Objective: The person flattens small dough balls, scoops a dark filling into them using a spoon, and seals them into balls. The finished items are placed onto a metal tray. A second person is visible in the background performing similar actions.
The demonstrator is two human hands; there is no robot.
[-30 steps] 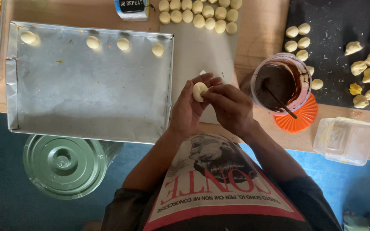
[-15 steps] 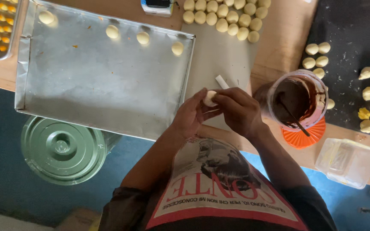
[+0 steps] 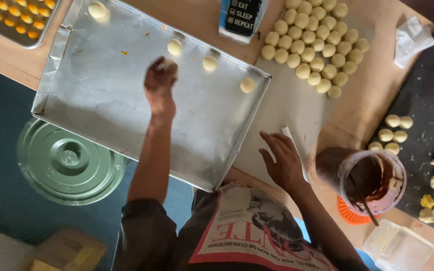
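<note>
Over baking tray [image 3: 76, 115], your left hand [image 3: 159, 85] pinches dough ball [image 3: 169, 65] in fingertips, just left of three balls lying in row. Set it down level with that row, same gap, release gently so shape holds. Your right hand [image 3: 282, 160] hovers open, empty, over board beside white scraper [image 3: 293, 145]; brown filling tub [image 3: 372, 183] near.
</note>
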